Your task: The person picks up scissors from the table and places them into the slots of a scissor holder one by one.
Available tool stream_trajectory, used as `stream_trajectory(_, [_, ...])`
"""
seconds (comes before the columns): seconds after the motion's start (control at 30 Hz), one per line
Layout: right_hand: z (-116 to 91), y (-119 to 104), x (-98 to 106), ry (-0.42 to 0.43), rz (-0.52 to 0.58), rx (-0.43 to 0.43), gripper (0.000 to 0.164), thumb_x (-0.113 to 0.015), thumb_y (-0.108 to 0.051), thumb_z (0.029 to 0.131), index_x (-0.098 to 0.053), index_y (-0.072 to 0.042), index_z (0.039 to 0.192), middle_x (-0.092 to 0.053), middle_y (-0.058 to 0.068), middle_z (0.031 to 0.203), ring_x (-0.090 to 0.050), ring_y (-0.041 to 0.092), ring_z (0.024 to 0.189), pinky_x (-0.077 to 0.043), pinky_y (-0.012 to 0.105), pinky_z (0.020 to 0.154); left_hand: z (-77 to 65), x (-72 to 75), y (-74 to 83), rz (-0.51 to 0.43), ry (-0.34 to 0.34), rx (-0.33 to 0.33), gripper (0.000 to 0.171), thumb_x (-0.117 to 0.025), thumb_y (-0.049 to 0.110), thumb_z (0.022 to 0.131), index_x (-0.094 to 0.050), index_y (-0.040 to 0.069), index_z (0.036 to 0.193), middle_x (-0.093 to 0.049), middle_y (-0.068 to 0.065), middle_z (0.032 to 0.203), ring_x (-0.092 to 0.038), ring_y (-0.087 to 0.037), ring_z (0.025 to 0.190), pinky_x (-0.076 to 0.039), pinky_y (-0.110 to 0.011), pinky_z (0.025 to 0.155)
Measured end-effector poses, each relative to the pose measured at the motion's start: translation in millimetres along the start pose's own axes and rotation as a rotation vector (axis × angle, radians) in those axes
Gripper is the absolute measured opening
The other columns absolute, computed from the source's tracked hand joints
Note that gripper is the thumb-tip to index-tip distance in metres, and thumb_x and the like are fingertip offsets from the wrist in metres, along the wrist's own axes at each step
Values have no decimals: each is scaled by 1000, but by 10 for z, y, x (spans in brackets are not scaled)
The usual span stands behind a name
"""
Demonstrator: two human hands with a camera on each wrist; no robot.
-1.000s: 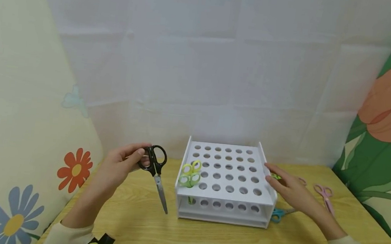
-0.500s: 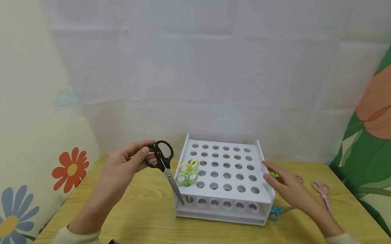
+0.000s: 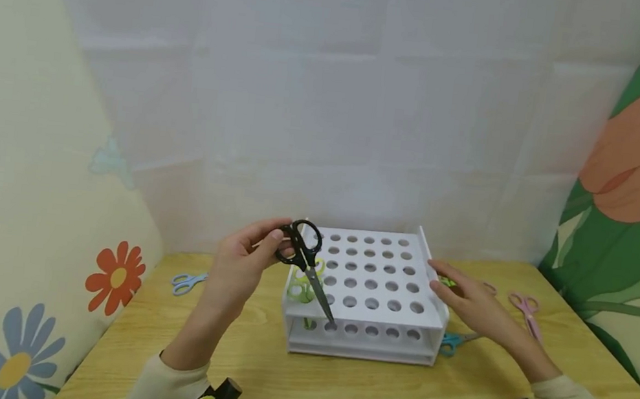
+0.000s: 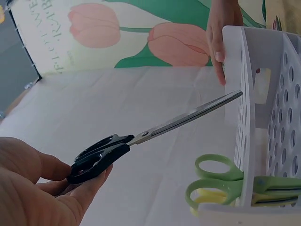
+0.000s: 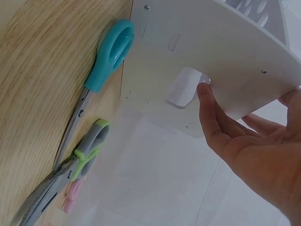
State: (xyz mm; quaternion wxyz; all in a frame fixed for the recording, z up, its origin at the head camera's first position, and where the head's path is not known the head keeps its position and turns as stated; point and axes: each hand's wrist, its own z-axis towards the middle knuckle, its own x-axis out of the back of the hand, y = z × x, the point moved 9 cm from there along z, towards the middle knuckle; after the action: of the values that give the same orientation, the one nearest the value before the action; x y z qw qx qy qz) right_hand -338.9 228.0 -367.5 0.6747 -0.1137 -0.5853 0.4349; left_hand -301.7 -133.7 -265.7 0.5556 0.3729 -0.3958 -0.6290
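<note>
My left hand (image 3: pixel 240 262) pinches a pair of black-handled scissors (image 3: pixel 310 265) by one finger loop. Their closed blades slant down to the right over the rack's front; in the left wrist view the tip overlaps the top panel, and I cannot tell whether it touches. The white two-tier rack (image 3: pixel 394 324) has rows of round holes. Green scissors (image 4: pixel 214 179) and yellow scissors (image 4: pixel 202 194) stand in its front left holes, handles up. My right hand (image 3: pixel 475 307) holds the rack's right side panel (image 5: pixel 225 66), some digits on its outer face, others at its upper edge.
Teal scissors (image 5: pixel 110 56), green-and-grey scissors (image 5: pixel 87 148) and pink scissors (image 3: pixel 525 304) lie on the wooden table (image 3: pixel 357 398) right of the rack. Light blue scissors (image 3: pixel 187 283) lie at the left. A white cloth (image 3: pixel 282 111) hangs behind.
My left hand has carried the black-handled scissors rightward, from beside the rack to over its front left part. Light blue scissors have come into sight behind it. My right hand stays at the rack.
</note>
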Motion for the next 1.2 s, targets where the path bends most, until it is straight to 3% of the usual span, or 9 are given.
stream_trajectory(0.2, [-1,3,1,-4,3,8,56,-52,-30,109,-38,-2,156,-40,26,154,-56,45,122,-48,59,95,53,-77,12,15,21,-43,29,-60,8,103,-67,-2,130,-69,-17,119,-70,-26,101,-53,-36,92])
stream_trajectory(0.43, [-3,22,-3,-11,0,6,56,-52,-30,108,-38,-4,156,-40,25,154,-57,45,121,-48,59,95,147,-178,51,34,38,-140,27,-63,10,102,-70,2,127,-71,-13,116,-70,-27,103,-54,-35,90])
stream_trajectory(0.67, [-3,17,-5,-15,17,-1,57,-52,-29,108,-37,-3,156,-39,26,154,-57,44,121,-49,58,94,267,-252,5,13,60,-164,25,-64,10,101,-72,4,124,-72,-11,117,-70,-25,105,-54,-35,91])
stream_trajectory(0.9, [8,20,-7,-19,18,-10,57,-52,-31,109,-37,-3,156,-39,27,154,-58,44,120,-49,58,94,313,-272,-24,25,72,-226,24,-63,5,101,-72,0,123,-73,-11,115,-71,-25,103,-54,-35,90])
stream_trajectory(1.07, [13,9,-1,-21,24,-3,57,-51,-29,109,-37,-2,156,-39,28,153,-59,44,118,-50,57,93,318,-288,-62,39,61,-226,23,-64,3,100,-73,0,121,-73,-12,115,-71,-25,103,-54,-36,90])
stream_trajectory(1.2, [7,12,-10,-21,25,-2,57,-52,-29,109,-37,-2,156,-40,27,153,-59,43,118,-51,56,92,296,-312,-116,110,35,-207,22,-64,3,100,-73,-1,120,-72,-10,114,-71,-24,101,-55,-37,88])
